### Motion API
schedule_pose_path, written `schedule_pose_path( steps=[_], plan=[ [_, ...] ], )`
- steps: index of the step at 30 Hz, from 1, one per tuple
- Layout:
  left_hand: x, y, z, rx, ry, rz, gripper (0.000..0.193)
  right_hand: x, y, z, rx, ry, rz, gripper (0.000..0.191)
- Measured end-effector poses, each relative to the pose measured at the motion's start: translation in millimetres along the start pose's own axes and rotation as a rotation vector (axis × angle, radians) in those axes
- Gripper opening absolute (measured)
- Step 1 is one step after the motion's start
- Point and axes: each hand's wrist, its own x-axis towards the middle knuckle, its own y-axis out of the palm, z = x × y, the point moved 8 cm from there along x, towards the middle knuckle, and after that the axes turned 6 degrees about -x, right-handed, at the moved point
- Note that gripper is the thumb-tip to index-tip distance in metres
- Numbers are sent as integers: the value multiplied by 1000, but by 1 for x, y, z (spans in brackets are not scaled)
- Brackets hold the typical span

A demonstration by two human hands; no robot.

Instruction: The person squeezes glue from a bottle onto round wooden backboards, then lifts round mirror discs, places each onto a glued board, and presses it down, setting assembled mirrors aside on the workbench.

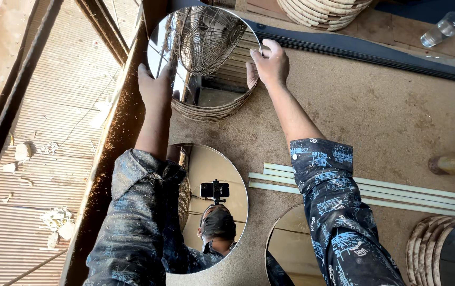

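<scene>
Gripping a round mirror by its edges, the left hand cups the left rim and the right hand curls over the right rim, both closed on it. Just under the grip sits a stack of woven rings on the board table. 2 more mirrors lie nearer the body. Steady, even pressure at both rims would keep the glass level.
</scene>
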Motion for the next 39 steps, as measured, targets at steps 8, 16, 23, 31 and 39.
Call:
schedule_pose_path(
  steps=[8,16,23,31,39],
  plan=[
    [-30,-15,-24,134,151,38,91,-44,-34,-15,231,95,114,81],
    [-255,-51,-50,404,593,269,71,-289,-205,-176,-163,-111,82,63],
    [-491,0,77,766,613,651,78,-515,-352,-335,-224,445,-33,59],
    [-534,8,177,906,432,611,84,-586,-353,-328,-131,420,4,58],
    [-564,21,177,981,471,501,76,-585,-372,-295,-211,307,1,66]
  ],
)
